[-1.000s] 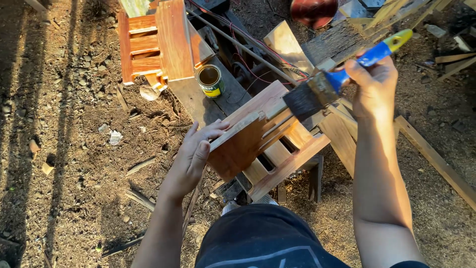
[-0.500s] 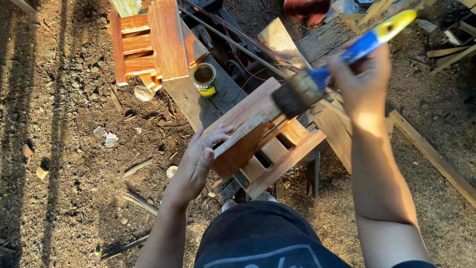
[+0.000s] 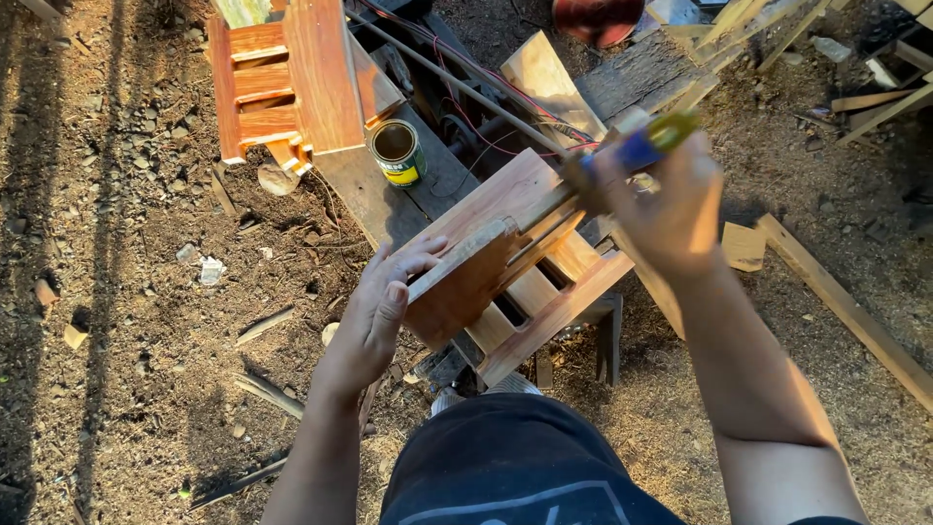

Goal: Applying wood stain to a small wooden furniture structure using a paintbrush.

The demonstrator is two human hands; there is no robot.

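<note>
Left hand: my left hand (image 3: 374, 316) lies open, fingers spread, steadying the near-left edge of the wooden stool (image 3: 505, 258).
Stool: centre, tipped on its side; stiff, slatted, probably fairly light, and its stained faces may be slick, so bare edges suit holding best.
Right hand: my right hand (image 3: 666, 209) is closed around the paintbrush (image 3: 622, 156), blurred.
Around: open tin can (image 3: 397, 153) far left; finished stool (image 3: 292, 83) beyond it; loose planks (image 3: 841, 301) right.
</note>
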